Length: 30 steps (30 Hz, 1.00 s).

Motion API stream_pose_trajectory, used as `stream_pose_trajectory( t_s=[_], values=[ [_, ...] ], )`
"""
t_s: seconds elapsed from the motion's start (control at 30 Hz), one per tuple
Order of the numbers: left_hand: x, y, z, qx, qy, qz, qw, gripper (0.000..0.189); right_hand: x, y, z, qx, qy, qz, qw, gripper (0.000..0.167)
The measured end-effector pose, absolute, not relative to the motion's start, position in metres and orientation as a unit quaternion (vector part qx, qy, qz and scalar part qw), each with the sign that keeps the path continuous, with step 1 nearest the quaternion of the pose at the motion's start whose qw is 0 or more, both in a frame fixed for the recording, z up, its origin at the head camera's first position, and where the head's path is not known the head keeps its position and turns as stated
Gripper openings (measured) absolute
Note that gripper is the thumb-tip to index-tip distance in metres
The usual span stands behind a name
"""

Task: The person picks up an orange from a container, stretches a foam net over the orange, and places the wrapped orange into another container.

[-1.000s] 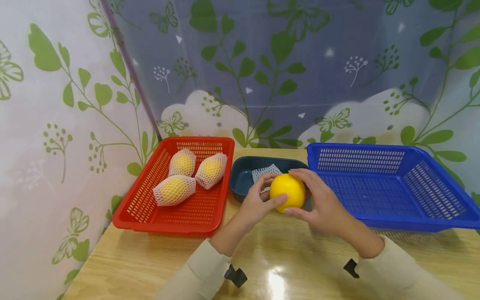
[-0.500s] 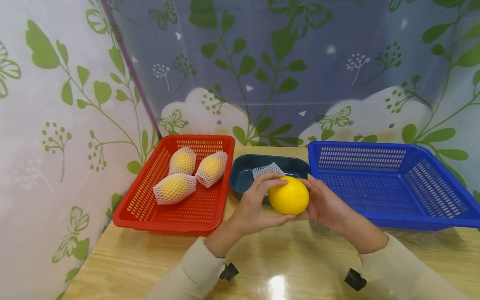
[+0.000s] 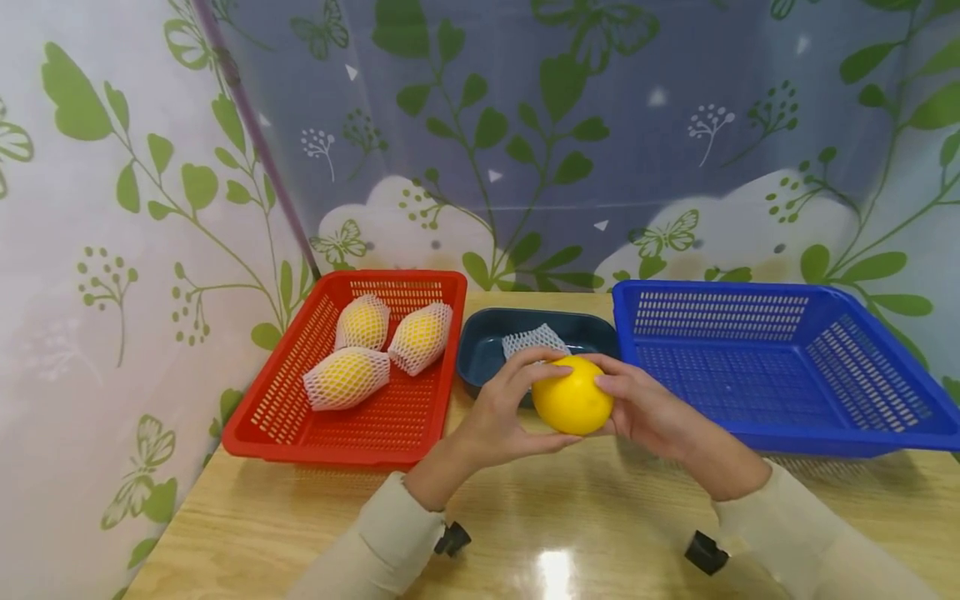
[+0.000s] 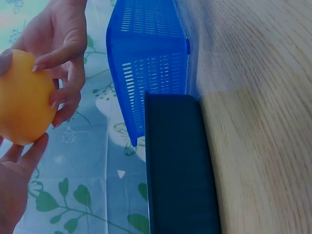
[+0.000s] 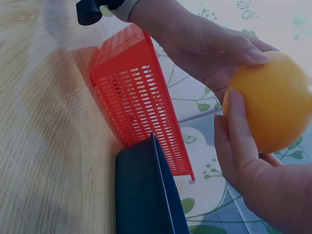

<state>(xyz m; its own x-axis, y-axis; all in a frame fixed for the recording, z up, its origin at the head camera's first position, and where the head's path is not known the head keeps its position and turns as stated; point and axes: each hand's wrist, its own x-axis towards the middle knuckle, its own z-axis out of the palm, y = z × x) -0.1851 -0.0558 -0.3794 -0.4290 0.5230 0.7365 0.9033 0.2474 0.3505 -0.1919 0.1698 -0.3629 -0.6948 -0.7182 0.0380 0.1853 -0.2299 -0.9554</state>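
Observation:
Both hands hold one smooth, round yellow fruit [image 3: 572, 398] up in front of the dark green tub. My left hand [image 3: 498, 417] grips its left side, fingers over the top and thumb underneath. From the other side my right hand [image 3: 648, 408] holds it, thumb on the upper right and other fingers partly hidden behind. In the left wrist view the fruit [image 4: 24, 100] is cut off by the frame edge. The right wrist view has the fruit [image 5: 273, 102] between both hands, clear of the tub. A white foam net sleeve [image 3: 536, 337] lies inside the tub.
Left stands a red basket [image 3: 408, 429] with three yellow fruits in foam nets [image 3: 347, 379]. The dark green tub [image 3: 480, 354] sits in the middle, and a blue basket [image 3: 735, 379] is on the right. All rest on a wooden table [image 3: 600, 517] before a patterned curtain.
The fruit has come slightly down and been turned in the hands. My left thumb went from its front to underneath; the right hand shifted its hold, its thumb now on the upper right.

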Motion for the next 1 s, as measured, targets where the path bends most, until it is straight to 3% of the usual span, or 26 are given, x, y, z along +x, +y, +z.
stream_pose_trajectory(
  t_s=[0.1, 0.2, 0.37, 0.5, 0.6, 0.7, 1.0],
  values=[
    [-0.184, -0.056, -0.379, -0.451, -0.765, -0.414, 0.198, 0.078, -0.19, 0.169, -0.362, -0.233, 0.546, -0.751, 0.289, 0.032],
    [-0.181, -0.058, -0.378, -0.384, -0.756, -0.521, 0.096, 0.088, -0.187, 0.165, -0.362, -0.226, 0.584, -0.745, 0.231, 0.038],
    [-0.179, -0.064, -0.371, -0.23, -0.653, -0.716, -0.085, 0.098, -0.178, 0.159, -0.367, -0.275, 0.727, -0.629, 0.025, 0.061],
    [-0.178, -0.068, -0.365, -0.191, -0.611, -0.746, -0.184, 0.091, -0.176, 0.155, -0.376, -0.378, 0.764, -0.494, -0.172, 0.068],
    [-0.176, -0.069, -0.364, -0.193, -0.608, -0.74, -0.214, 0.077, -0.18, 0.153, -0.383, -0.455, 0.742, -0.395, -0.294, 0.069],
    [-0.176, -0.07, -0.365, -0.202, -0.622, -0.725, -0.215, 0.063, -0.184, 0.152, -0.387, -0.497, 0.716, -0.339, -0.355, 0.065],
    [-0.176, -0.068, -0.369, -0.189, -0.643, -0.718, -0.188, 0.057, -0.187, 0.152, -0.387, -0.519, 0.698, -0.336, -0.361, 0.063]
  ],
)
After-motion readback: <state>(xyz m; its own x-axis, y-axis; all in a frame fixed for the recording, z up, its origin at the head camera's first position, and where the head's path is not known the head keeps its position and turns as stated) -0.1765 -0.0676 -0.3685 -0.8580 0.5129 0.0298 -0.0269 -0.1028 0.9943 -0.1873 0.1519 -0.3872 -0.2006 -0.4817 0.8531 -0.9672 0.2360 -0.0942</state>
